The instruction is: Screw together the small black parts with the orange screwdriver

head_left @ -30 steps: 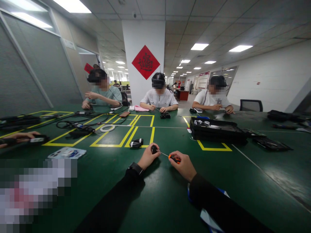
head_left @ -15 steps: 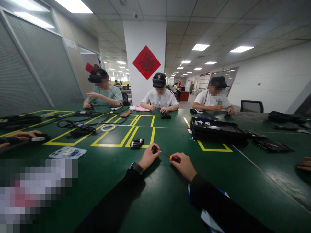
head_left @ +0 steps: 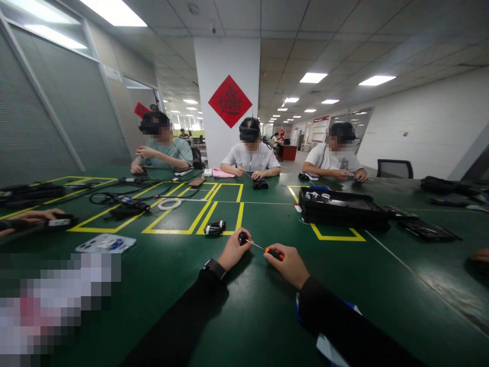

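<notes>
My left hand (head_left: 234, 251) is closed around a small black part (head_left: 242, 238), most of which my fingers hide. In my right hand (head_left: 289, 265) is a screwdriver (head_left: 275, 254) with an orange and black handle. Its thin metal shaft points left and reaches the black part; whether the tip sits in a screw is too small to see. Both hands are just above the green table (head_left: 260, 316). Beyond my left hand lies a black cylindrical item with white bands (head_left: 215, 228).
Black trays (head_left: 344, 204) are stacked at right, with dark panels (head_left: 428, 228) beside them. Cables (head_left: 114, 196), a white coil (head_left: 169, 204) and a phone-like item (head_left: 106, 243) lie leftward. Three people sit opposite; other hands (head_left: 40, 216) show at the left edge.
My right hand turns the screwdriver handle slightly while my left hand keeps hold of the black part. Another person's hand has appeared at the right edge.
</notes>
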Motion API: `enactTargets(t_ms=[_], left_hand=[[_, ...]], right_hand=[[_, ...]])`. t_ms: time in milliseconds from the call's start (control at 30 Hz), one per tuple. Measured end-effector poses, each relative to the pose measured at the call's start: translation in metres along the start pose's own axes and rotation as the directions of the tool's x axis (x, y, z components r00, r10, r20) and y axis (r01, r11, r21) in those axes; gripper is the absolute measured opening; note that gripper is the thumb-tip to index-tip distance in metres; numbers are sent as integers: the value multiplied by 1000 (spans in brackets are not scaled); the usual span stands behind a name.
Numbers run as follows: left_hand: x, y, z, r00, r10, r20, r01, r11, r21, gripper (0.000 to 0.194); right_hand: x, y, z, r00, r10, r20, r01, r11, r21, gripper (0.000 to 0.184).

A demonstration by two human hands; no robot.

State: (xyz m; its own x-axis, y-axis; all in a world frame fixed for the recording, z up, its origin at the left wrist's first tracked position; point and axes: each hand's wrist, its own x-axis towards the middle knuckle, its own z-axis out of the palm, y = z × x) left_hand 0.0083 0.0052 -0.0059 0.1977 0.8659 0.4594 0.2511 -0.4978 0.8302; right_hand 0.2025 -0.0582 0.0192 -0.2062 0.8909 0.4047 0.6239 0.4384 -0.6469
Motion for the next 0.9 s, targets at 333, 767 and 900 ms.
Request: enactTargets(t_ms=[333, 767, 900], left_hand=[[0, 0, -2, 1000, -15, -4, 15, 999, -38, 15], [0, -1, -2, 999, -29, -37, 29, 1000, 6, 15], [0, -1, -2, 999, -30, -37, 29, 1000, -10, 15]], right_hand=[[3, 3, 1, 993, -51, -103, 54, 998, 24, 18], [3, 4, 1, 991, -63, -121, 67, 998, 23, 18], [3, 4, 1, 991, -63, -120, 68, 997, 31, 19]])
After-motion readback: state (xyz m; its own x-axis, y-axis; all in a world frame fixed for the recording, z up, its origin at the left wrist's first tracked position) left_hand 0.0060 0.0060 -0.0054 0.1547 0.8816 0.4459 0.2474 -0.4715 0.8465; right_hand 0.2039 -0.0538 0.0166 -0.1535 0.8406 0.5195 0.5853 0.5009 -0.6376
